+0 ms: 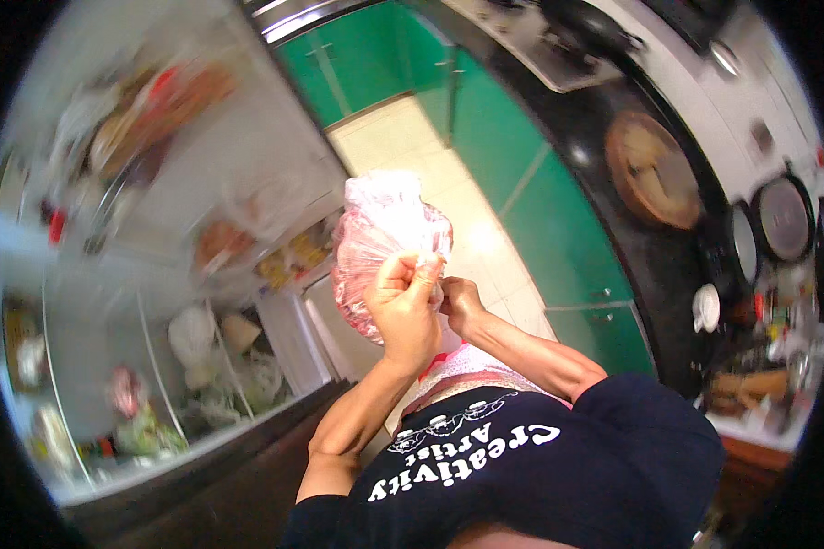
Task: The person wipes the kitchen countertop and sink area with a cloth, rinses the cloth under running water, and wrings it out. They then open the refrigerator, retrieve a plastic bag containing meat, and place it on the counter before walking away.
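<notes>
A clear plastic bag of red, marbled raw meat (358, 267) hangs in front of my body, above the tiled floor. Its upper part is bleached by glare. My left hand (406, 312) grips the bag's plastic, thumb and fingers pinched together on the near side. Just to the right, my right hand (461, 303) has its fingers curled at the bag's edge and pinches the plastic there. Part of the meat is hidden behind my left hand.
An open refrigerator (268, 137) on the left holds several bagged foods, blurred. Green cabinets (549, 233) run along the right under a black countertop (590, 158). On it are a round wooden cutting board (652, 171), a white cup (706, 307) and pans (784, 218).
</notes>
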